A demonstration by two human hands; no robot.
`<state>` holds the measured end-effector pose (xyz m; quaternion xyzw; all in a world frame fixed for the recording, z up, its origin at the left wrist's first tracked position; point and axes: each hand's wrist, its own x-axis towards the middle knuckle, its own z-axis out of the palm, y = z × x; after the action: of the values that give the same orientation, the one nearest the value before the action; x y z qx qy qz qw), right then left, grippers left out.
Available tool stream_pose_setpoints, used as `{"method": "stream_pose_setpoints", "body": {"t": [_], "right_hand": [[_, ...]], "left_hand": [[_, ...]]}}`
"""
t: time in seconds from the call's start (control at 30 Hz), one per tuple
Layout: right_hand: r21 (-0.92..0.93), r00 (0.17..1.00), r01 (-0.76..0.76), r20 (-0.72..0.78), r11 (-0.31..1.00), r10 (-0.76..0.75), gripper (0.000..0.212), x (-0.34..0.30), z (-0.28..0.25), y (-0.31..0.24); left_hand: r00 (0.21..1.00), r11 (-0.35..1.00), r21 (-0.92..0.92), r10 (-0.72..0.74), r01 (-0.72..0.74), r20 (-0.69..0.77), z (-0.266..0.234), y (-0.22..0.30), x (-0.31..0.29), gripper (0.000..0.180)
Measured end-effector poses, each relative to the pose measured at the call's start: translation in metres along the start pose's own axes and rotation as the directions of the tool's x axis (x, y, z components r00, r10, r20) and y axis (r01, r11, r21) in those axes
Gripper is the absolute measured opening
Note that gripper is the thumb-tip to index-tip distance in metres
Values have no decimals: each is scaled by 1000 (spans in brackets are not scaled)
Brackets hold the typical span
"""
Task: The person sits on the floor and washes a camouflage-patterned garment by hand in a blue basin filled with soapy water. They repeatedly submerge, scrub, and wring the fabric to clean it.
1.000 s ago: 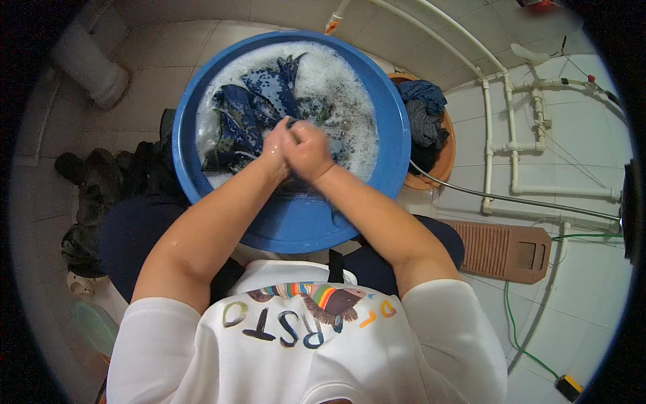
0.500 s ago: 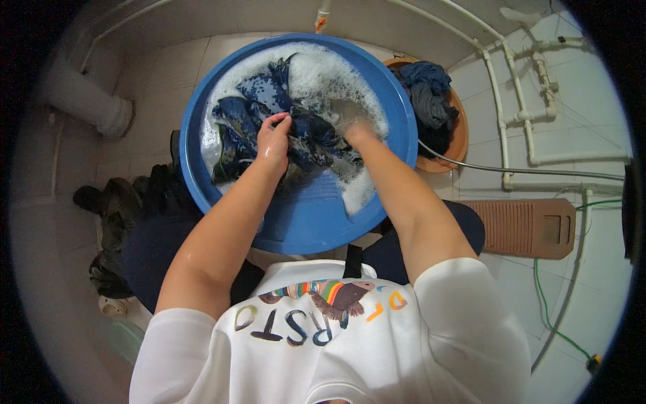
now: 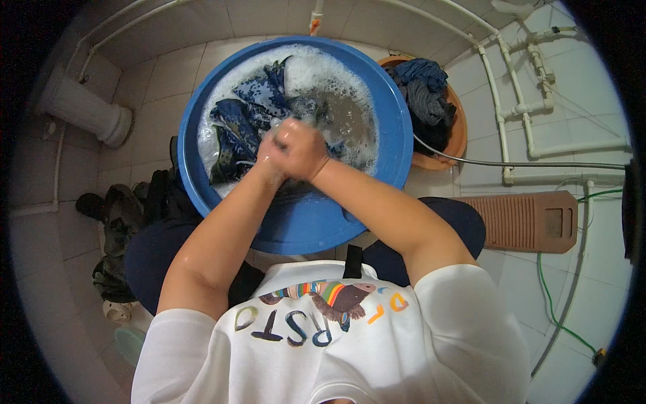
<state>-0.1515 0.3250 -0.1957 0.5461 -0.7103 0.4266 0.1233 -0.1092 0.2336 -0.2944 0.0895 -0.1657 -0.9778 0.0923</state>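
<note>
A large round blue basin [image 3: 398, 124] stands in front of me, holding cloudy water and white suds [image 3: 306, 62]. In its left half lies a wet, dark blue and grey camouflage garment [image 3: 259, 97], partly under water. Over this cloth my two hands are closed and pressed together near the basin's middle. My left hand [image 3: 270, 156] is partly covered by my right hand [image 3: 303, 148], which has its fingers curled. Whatever lies between them is hidden and slightly blurred.
Behind the basin at right, an orange tub [image 3: 459, 131] holds dark clothes [image 3: 424, 94]. A metal hose [image 3: 525, 163] runs beside it. A brown washboard [image 3: 515, 222] lies at right, near white pipes [image 3: 515, 108]. Dark shoes [image 3: 121, 215] stand at left.
My right hand has come out of the water on the right and moved left, onto my left hand. Murky water now shows where it was.
</note>
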Motion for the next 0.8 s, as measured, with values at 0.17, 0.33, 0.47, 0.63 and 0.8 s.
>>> {"method": "stream_pose_setpoints", "body": {"t": [0.17,0.33,0.47,0.63,0.8], "right_hand": [[-81,865,-498,-114,864,488,31,8,-13,25],[135,980,-166,129,977,149,16,-6,-6,-48],[196,782,-607,-25,770,622,27,-5,-5,29],[68,903,-409,-110,910,415,32,1,-14,2],[173,955,-251,-117,952,273,26,7,-13,-40]], "left_hand": [[874,900,414,88,135,-478,86,-1,-15,30],[998,894,446,57,-44,-14,7,8,-6,37],[858,904,393,61,170,-510,108,1,-24,31],[899,983,151,-31,107,-436,86,0,-18,27],[906,978,196,19,71,-423,82,12,-25,30]]}}
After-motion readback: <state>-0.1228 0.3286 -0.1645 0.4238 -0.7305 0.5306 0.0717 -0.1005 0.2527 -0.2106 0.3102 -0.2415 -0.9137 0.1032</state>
